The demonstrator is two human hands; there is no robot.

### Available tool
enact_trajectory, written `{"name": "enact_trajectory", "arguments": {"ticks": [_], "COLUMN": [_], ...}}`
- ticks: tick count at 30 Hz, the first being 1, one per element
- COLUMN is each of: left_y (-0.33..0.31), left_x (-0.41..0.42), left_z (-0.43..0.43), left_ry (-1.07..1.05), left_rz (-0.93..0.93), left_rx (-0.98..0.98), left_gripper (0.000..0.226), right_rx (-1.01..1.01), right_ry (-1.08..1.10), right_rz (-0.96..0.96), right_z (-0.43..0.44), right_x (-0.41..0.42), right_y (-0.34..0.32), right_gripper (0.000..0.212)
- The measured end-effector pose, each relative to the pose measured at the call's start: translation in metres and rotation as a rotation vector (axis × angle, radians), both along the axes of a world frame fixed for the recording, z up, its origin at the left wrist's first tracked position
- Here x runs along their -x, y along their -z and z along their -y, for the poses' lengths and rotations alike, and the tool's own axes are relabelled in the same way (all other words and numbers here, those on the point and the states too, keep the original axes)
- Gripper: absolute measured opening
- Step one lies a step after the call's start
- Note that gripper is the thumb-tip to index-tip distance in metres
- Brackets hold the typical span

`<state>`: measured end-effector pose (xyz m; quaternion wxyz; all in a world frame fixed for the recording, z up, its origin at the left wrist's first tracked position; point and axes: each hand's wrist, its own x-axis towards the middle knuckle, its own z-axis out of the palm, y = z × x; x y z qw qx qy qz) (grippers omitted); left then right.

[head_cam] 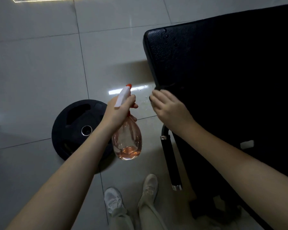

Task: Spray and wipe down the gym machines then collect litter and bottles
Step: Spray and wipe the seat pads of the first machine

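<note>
My left forearm (61,176) comes in nearest; the left hand (118,112) grips the pink spray bottle (127,141) by its neck, beside a weight plate (73,127). My right hand (168,108) curls at the black bench pad (206,63) corner; I cannot tell if it holds anything.

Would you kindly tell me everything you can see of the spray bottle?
The spray bottle has a clear, pink-tinted plastic bulb body, a white trigger head and an orange nozzle tip. Only a little liquid sits pooled in its base. The left hand grips its neck, holding it in the air over the tiled floor, nozzle pointing away from the person.
</note>
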<state>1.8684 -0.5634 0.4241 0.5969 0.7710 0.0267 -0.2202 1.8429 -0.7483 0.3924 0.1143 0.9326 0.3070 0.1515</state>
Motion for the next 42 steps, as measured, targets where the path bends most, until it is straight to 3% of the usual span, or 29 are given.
{"name": "enact_trajectory", "arguments": {"ticks": [3, 9, 13, 18, 21, 24, 27, 34, 36, 42], "left_y": [0.007, 0.017, 0.021, 0.018, 0.013, 0.012, 0.013, 0.018, 0.017, 0.007], "left_x": [0.000, 0.004, 0.007, 0.010, 0.011, 0.013, 0.016, 0.017, 0.017, 0.006], "left_z": [-0.006, -0.013, -0.020, -0.016, -0.010, -0.005, -0.004, -0.016, -0.020, -0.024], "left_ry": [0.005, -0.003, 0.004, 0.026, 0.045, 0.059, 0.053, 0.036, 0.027, -0.016], "left_rz": [0.010, -0.015, -0.005, -0.023, -0.032, -0.028, -0.018, 0.015, 0.036, 0.002], "left_rx": [-0.014, -0.031, -0.077, -0.018, -0.016, 0.018, 0.049, 0.000, -0.031, -0.047], "left_gripper": [0.011, 0.029, 0.042, 0.036, 0.040, 0.026, 0.026, 0.047, 0.043, 0.046], "right_rx": [0.132, 0.485, 0.624, 0.705, 0.687, 0.599, 0.533, 0.433, 0.417, 0.338], "right_ry": [0.034, 0.024, 0.025, 0.075, 0.112, 0.075, 0.091, 0.108, 0.092, 0.007], "right_rz": [0.030, 0.000, -0.122, -0.299, -0.327, -0.332, -0.305, -0.035, -0.023, -0.070], "right_z": [-0.004, -0.008, -0.013, -0.013, -0.011, -0.006, -0.009, -0.027, -0.026, -0.001], "right_x": [-0.013, -0.005, 0.017, 0.054, 0.060, 0.053, 0.032, -0.056, -0.060, -0.025], "right_y": [-0.001, 0.001, -0.009, -0.004, -0.006, -0.010, -0.013, -0.029, -0.032, -0.025], "right_gripper": [0.028, 0.033, 0.038, 0.044, 0.043, 0.030, 0.014, 0.007, 0.014, 0.062]}}
